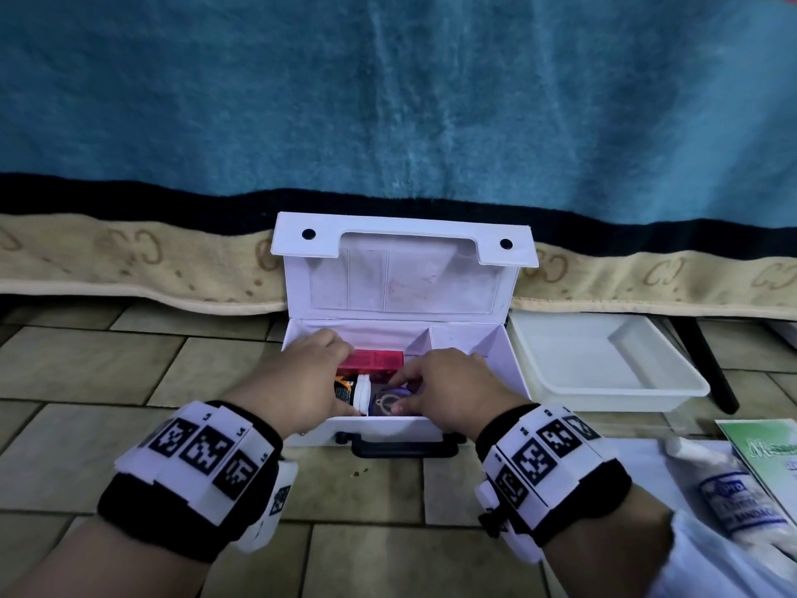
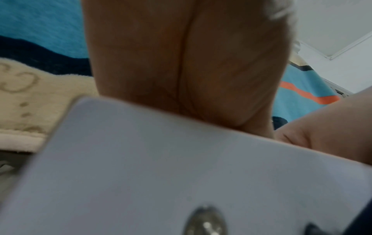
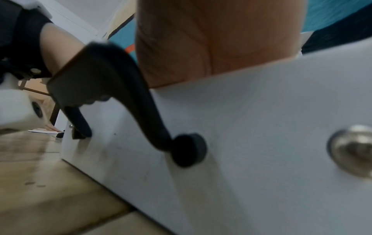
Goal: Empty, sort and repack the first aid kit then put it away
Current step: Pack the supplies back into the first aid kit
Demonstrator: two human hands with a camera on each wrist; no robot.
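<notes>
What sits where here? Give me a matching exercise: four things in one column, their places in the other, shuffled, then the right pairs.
Things:
1. red box
2. white tray
3. bandage roll
4. black carry handle

Places:
A. on the near front wall of the first aid kit
B. inside the kit's left compartment
C. on the floor tiles right of the kit
D. at the lower right, beside a green-printed leaflet

Pairs: 1-B, 2-C, 3-D, 4-A
</notes>
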